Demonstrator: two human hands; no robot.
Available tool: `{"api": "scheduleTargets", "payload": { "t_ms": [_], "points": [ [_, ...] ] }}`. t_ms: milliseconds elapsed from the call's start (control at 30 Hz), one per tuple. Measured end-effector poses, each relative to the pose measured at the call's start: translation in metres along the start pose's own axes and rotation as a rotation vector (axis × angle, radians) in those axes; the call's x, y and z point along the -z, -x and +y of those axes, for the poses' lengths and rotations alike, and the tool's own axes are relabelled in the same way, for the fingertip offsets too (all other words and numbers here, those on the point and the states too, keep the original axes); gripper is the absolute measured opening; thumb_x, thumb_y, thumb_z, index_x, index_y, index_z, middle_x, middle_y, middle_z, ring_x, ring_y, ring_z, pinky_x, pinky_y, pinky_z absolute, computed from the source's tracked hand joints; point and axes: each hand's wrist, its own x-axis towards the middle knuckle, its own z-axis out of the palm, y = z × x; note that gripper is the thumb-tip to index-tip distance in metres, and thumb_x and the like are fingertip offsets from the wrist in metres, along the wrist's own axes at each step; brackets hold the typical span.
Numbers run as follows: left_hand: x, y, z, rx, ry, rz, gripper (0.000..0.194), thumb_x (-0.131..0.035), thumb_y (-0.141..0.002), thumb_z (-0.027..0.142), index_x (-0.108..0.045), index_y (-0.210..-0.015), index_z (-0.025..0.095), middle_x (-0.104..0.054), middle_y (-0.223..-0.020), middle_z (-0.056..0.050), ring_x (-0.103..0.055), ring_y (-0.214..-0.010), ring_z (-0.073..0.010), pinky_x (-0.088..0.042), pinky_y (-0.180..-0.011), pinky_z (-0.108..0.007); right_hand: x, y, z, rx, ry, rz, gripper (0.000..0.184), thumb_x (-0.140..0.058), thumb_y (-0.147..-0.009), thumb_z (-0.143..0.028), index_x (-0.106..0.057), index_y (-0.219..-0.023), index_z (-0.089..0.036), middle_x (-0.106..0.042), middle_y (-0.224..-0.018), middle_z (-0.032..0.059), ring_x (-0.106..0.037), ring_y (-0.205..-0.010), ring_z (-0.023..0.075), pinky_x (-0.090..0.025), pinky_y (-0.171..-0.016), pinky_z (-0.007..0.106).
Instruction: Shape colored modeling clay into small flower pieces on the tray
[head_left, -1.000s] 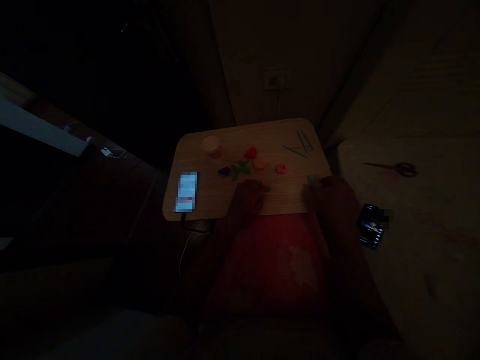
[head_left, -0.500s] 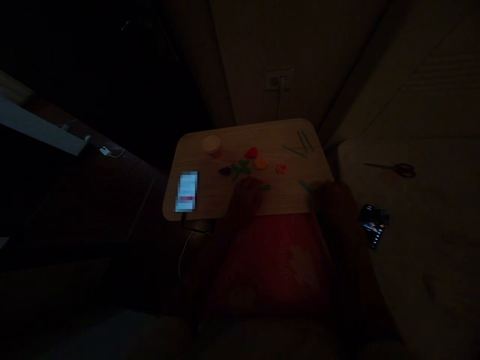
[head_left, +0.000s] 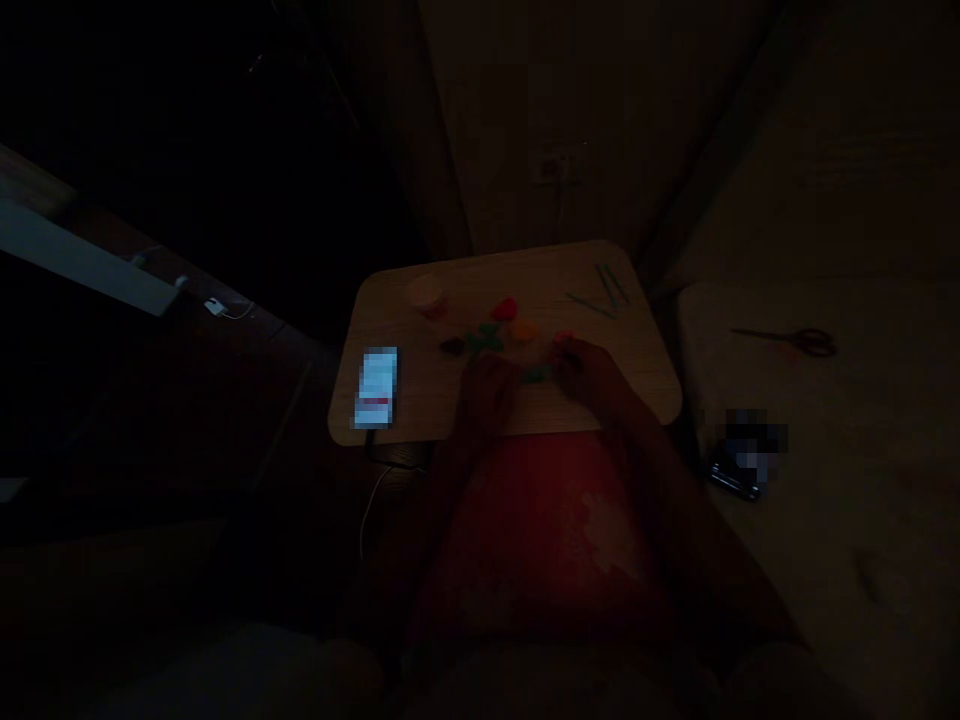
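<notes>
In dim light, my left hand (head_left: 489, 388) rests near the front edge of the small wooden table (head_left: 405, 400). Its curled fingers close on the left end of a green clay-like piece (head_left: 534, 374). My right hand (head_left: 592, 372) reaches in from the right, fingers pinched at the right end of that green; where one piece stops and another starts is too dark to see. Just behind lie green leaf-like pieces (head_left: 484, 337), a dark lump (head_left: 451, 346), a red piece (head_left: 505, 309) and an orange piece (head_left: 523, 330). A pink-red ring-like piece (head_left: 562, 337) shows beside my right fingers.
A lit phone (head_left: 376, 387) lies at the table's left, with a pale-lidded tub (head_left: 427, 293) behind it. Several thin green strips (head_left: 609, 290) are at the back right. Off to the right, scissors (head_left: 795, 341) and another phone (head_left: 736, 478) lie on a pale surface.
My right hand has moved left from the table's right edge to meet my left hand. The green strip that lay by it is no longer at that spot. My left hand stays nearly in place.
</notes>
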Motion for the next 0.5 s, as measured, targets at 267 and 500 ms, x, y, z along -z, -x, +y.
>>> {"api": "scheduleTargets", "payload": {
  "t_ms": [267, 500],
  "points": [
    [0.0022, 0.0029, 0.0030, -0.040, -0.069, -0.067, 0.032, -0.056, -0.096, 0.014, -0.075, -0.121, 0.023, -0.067, -0.112, -0.008, -0.060, -0.112, -0.0253, -0.047, -0.105, -0.046, -0.0063, -0.0014, -0.0067, -0.039, 0.220, -0.074, 0.022, -0.054, -0.095, -0.024, -0.075, -0.098, -0.018, -0.078, -0.106, 0.0137, -0.069, -0.099, 0.0284, -0.046, -0.083, 0.036],
    [0.0040, 0.0017, 0.0068, -0.055, -0.123, -0.128, 0.031, -0.057, -0.096, 0.015, -0.077, -0.119, 0.023, -0.067, -0.114, -0.009, -0.059, -0.112, -0.0261, -0.048, -0.105, -0.048, -0.0075, -0.0001, -0.0064, -0.023, 0.327, -0.064, 0.021, -0.054, -0.097, -0.023, -0.074, -0.100, -0.018, -0.076, -0.117, 0.0169, -0.068, -0.108, 0.0317, -0.048, -0.088, 0.039]
  ]
}}
